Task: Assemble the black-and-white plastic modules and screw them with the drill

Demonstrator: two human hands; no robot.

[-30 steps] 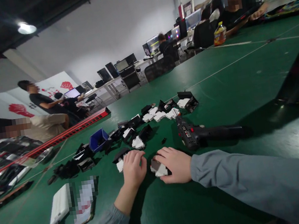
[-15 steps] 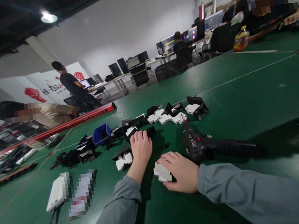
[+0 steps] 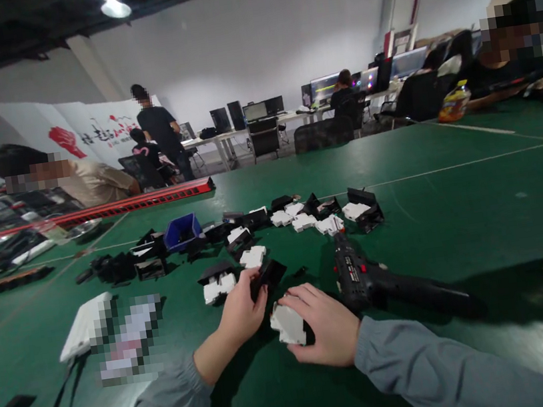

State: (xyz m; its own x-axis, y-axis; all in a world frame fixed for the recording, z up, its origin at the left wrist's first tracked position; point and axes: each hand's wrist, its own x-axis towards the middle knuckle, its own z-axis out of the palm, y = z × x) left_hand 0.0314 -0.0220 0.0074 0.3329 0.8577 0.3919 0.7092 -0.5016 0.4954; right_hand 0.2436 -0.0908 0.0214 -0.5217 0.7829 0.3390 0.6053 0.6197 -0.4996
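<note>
My left hand (image 3: pixel 242 307) grips a black plastic part (image 3: pixel 270 275) between thumb and fingers, just behind and left of my right hand. My right hand (image 3: pixel 325 324) is wrapped round a white block (image 3: pixel 288 323) low over the green table (image 3: pixel 434 207). Beyond my left hand lies another white piece (image 3: pixel 253 256); to its left, a white piece (image 3: pixel 219 288) rests against a black part. A black power drill (image 3: pixel 362 275) lies on its side right of my right hand. Several white pieces (image 3: pixel 303 221) and black parts sit farther back.
A blue bin (image 3: pixel 182 232) stands among black parts at the back left. A white device (image 3: pixel 85 326) with a cable and a blurred flat item (image 3: pixel 131 338) lie at the left. Behind them runs a red rail (image 3: pixel 149 198). People sit at both far sides; a bottle (image 3: pixel 454 102) stands at the right.
My left hand has moved back toward me and now holds the black part, uncovering a white piece. The view has tilted and shifted. My right hand still holds the white block.
</note>
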